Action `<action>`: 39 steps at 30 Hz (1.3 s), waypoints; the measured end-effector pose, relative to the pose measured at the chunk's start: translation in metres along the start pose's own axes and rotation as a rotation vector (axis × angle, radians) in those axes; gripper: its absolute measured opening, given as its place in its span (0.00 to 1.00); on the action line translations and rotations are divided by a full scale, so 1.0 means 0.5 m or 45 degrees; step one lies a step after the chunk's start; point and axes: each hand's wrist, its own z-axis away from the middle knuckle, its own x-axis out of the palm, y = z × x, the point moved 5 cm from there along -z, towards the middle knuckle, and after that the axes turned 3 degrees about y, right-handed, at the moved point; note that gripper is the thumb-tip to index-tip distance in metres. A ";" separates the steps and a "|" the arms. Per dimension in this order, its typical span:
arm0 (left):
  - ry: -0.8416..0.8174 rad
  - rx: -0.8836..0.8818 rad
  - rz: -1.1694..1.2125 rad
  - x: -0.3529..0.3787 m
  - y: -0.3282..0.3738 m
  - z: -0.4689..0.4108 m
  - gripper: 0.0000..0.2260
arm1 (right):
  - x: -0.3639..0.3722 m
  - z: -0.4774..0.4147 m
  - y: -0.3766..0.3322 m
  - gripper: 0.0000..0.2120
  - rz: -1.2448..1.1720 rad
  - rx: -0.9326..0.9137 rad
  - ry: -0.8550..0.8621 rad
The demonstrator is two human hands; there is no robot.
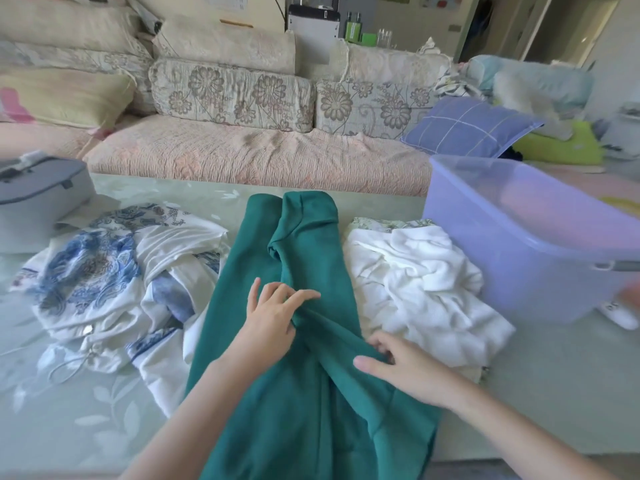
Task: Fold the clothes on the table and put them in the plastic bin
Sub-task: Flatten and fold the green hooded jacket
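Green trousers (304, 244) lie lengthwise down the middle of the table (69, 410), legs pointing away from me. My left hand (273, 317) rests on the cloth near the crotch, its thumb and fingers pinching a fold. My right hand (398, 362) grips the fabric's right edge a little nearer to me. A crumpled white and blue patterned garment (104, 278) lies to the left. A crumpled white garment (422, 289) lies to the right. The translucent purple plastic bin (519, 251) stands at the far right of the table.
A grey case (38, 199) sits at the table's back left. Behind the table runs a floral sofa (242, 133) with cushions and a purple checked pillow (467, 126). A white slipper (620, 313) lies beside the bin.
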 end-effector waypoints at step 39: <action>-0.266 -0.889 0.340 -0.105 0.110 0.322 0.37 | 0.180 0.269 -0.049 0.21 0.375 -0.496 0.596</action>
